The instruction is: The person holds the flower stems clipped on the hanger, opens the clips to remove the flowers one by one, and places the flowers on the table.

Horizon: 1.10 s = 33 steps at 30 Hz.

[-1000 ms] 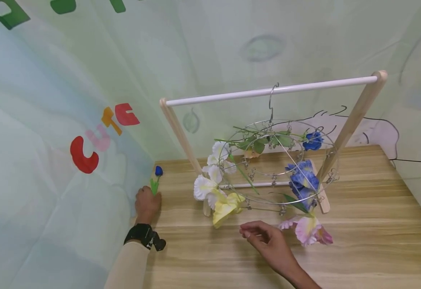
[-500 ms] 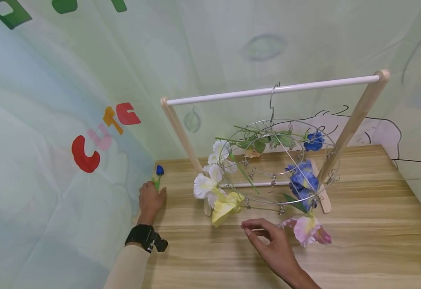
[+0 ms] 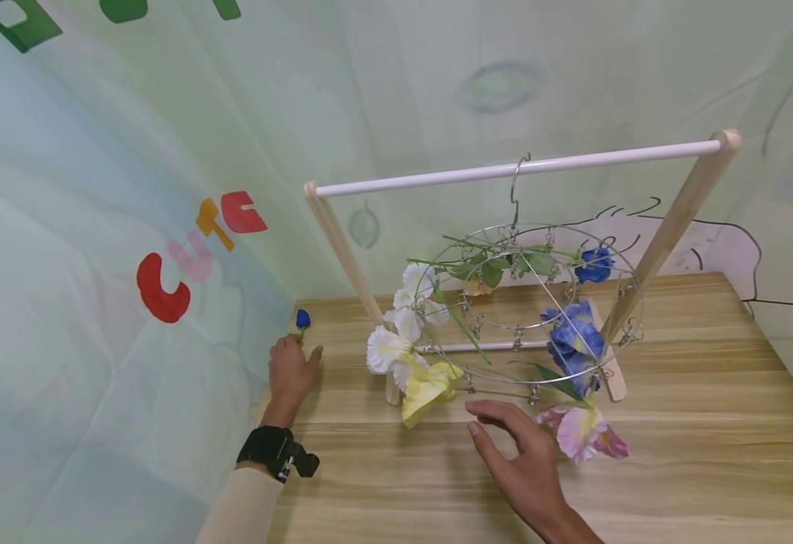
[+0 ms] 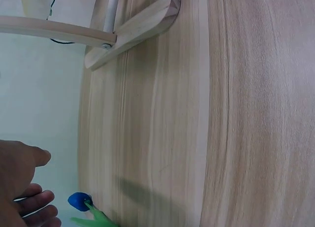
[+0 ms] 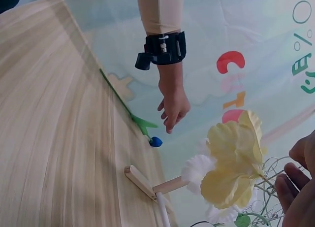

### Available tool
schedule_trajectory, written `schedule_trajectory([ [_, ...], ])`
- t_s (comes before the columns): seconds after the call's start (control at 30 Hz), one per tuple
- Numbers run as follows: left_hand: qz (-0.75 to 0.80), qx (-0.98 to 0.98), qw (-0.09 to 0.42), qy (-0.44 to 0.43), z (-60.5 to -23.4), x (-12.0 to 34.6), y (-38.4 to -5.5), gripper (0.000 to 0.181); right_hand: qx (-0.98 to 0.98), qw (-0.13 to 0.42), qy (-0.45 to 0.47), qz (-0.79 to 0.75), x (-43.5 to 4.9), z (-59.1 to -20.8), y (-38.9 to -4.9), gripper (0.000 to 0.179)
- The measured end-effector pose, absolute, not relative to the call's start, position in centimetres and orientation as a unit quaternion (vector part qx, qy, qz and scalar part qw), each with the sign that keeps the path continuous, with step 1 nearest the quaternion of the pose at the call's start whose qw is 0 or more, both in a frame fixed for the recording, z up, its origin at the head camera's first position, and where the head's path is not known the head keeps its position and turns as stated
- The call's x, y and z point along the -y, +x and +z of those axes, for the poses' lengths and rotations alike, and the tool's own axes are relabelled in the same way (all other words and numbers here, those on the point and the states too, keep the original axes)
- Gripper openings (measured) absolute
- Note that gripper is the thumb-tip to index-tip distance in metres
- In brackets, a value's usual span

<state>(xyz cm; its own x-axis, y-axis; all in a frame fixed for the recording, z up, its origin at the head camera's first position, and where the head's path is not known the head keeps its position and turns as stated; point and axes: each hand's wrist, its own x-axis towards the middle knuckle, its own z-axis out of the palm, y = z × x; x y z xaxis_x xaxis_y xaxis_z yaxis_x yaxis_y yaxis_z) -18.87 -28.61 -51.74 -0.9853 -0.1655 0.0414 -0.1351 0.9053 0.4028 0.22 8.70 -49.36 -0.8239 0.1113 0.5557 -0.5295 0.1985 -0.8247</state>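
A blue artificial tulip lies near the table's left edge; the right wrist view shows its long green stem. My left hand hovers beside the tulip with loose fingers, apart from it in the right wrist view. A round wire clip hanger hangs from the rack, bearing white flowers, a yellow flower, blue flowers, a peach flower partly hidden by leaves, and a pink flower. In front of the hanger, my right hand has thumb and forefinger spread, holding nothing.
The wooden rack has a white top bar and slanted posts. It stands on a wood-grain table. A printed curtain closes off the left and back. Several metal clips dangle from the hanger.
My left hand has shifted slightly forward and right, covering the tulip's leaves in the head view. My right thumb and forefinger have spread farther apart.
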Motion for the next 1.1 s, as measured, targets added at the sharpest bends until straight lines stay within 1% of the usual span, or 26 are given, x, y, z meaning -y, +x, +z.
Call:
schedule_trajectory([
  [0.17,-0.208,0.975,0.052,0.062,-51.4,28.0,-18.7,0.053,0.738,0.305,0.140,0.586,-8.6,-49.3,0.1,0.047],
  [0.3,-0.220,0.972,0.062,0.056,-50.8,27.2,-18.4,0.053,0.741,0.321,0.134,0.574,-8.7,-49.4,0.0,0.051],
  [0.5,-0.236,0.967,0.086,0.041,-49.8,25.9,-17.8,0.054,0.747,0.322,0.127,0.567,-8.8,-49.2,0.0,0.055],
  [0.63,-0.251,0.962,0.109,0.022,-49.2,25.0,-17.3,0.052,0.748,0.327,0.128,0.563,-8.9,-49.1,-0.1,0.058],
  [0.73,-0.265,0.957,0.116,0.011,-48.7,24.5,-16.8,0.050,0.749,0.327,0.129,0.562,-8.8,-49.0,-0.2,0.059],
  [1.1,-0.309,0.938,0.152,-0.023,-46.3,22.4,-14.6,0.045,0.764,0.318,0.114,0.549,-8.5,-48.5,-0.3,0.057],
])
